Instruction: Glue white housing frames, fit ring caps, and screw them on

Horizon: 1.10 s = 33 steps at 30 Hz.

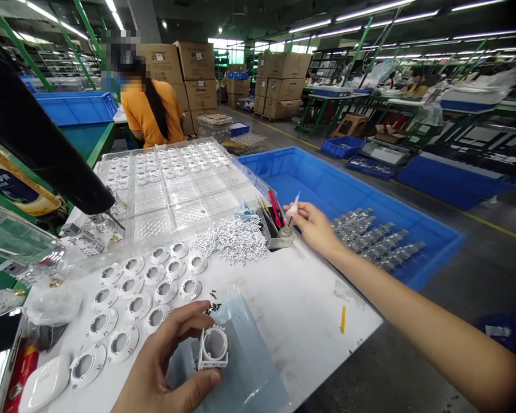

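Note:
My left hand (167, 361) is closed on a small white square housing (214, 350) with a round opening facing up, thumb on one side and fingers on the other. Below it lies a light blue plastic sheet (245, 355) on the table. My right hand (313, 226) is stretched out to the table's right edge, its fingertips pinching a small translucent white nozzle bottle (293, 209) with a pointed tip. That bottle is over a dark tool holder (269, 226) with a red cutter (276, 207) in it. Several white rings (137, 306) lie in rows left of the housing.
A heap of small white parts (236, 240) and a clear compartment tray (172, 201) are on the white table. Black screws (214, 308) lie near my left hand. A black tool (47, 126) hangs at left. Blue bin (296, 166) stands at right; a person in orange (152, 112) sits beyond.

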Tool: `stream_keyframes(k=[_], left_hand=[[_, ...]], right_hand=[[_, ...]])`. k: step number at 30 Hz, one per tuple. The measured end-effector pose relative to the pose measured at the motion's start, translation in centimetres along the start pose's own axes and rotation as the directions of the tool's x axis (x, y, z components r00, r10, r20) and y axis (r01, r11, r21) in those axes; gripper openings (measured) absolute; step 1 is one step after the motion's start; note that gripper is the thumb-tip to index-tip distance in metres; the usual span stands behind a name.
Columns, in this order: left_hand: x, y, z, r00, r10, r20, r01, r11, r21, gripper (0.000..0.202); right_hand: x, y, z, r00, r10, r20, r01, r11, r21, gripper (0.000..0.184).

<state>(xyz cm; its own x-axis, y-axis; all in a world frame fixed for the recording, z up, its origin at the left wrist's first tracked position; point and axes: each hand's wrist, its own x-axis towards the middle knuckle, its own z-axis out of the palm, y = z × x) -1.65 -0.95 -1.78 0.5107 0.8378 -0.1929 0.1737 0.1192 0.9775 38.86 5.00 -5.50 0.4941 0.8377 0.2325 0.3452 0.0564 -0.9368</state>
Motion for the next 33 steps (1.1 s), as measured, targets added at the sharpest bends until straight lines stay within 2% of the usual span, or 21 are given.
stream_keyframes(k=[4,7,12,14,16,18,23,27,28,30,31,33], left_hand=[[-0.2,-0.1,0.1,0.999,-0.032,-0.008,0.032,0.999,0.019,0.061],[-0.2,0.2,0.2,0.999,-0.034,-0.007,0.034,0.999,0.015,0.062],[0.0,0.8,0.3,0.999,-0.047,0.001,0.047,0.999,-0.003,0.063],[0.1,0.9,0.4,0.999,-0.044,-0.003,0.044,0.999,-0.005,0.064],[0.0,0.8,0.4,0.999,-0.038,-0.015,0.038,0.999,-0.001,0.063],[0.0,0.7,0.4,0.999,-0.027,-0.023,0.027,1.0,-0.003,0.061],[0.0,0.5,0.2,1.0,-0.017,0.016,0.017,1.0,-0.009,0.06],[0.1,0.8,0.0,0.997,0.021,0.068,-0.022,1.0,0.005,0.062],[0.2,0.9,-0.1,0.995,0.039,0.086,-0.04,0.999,0.006,0.063],[0.2,0.9,-0.3,0.991,0.066,0.116,-0.068,0.998,0.015,0.065],[0.2,0.9,-0.4,0.99,0.072,0.124,-0.076,0.997,0.023,0.066],[0.2,0.9,-0.5,0.988,0.075,0.137,-0.08,0.996,0.036,0.067]], right_hand=[[0.0,1.0,0.2,0.996,0.022,0.087,-0.018,0.999,-0.051,0.031],[-0.5,0.4,-0.4,0.996,-0.005,0.086,0.014,0.994,-0.104,0.033],[-3.2,-3.6,-1.3,0.984,-0.164,-0.063,0.147,0.964,-0.222,0.042],[-4.3,-5.5,-1.2,0.977,-0.211,-0.014,0.199,0.94,-0.277,0.036],[-4.9,-7.1,-1.0,0.972,-0.226,0.071,0.237,0.915,-0.326,0.021],[-4.8,-8.5,-0.8,0.968,-0.234,0.086,0.249,0.898,-0.363,0.014],[-4.7,-11.5,-1.3,0.947,-0.304,-0.1,0.245,0.889,-0.386,0.02],[-7.9,-13.6,-0.2,0.891,-0.393,-0.227,0.303,0.888,-0.346,0.016],[-9.2,-14.0,0.4,0.891,-0.408,-0.2,0.334,0.886,-0.323,0.014],[-11.7,-14.7,1.6,0.895,-0.445,-0.033,0.427,0.875,-0.228,0.009],[-12.7,-15.0,2.3,0.881,-0.467,0.076,0.473,0.868,-0.154,0.01],[-14.2,-15.3,3.6,0.818,-0.514,0.259,0.534,0.846,-0.007,0.018]])
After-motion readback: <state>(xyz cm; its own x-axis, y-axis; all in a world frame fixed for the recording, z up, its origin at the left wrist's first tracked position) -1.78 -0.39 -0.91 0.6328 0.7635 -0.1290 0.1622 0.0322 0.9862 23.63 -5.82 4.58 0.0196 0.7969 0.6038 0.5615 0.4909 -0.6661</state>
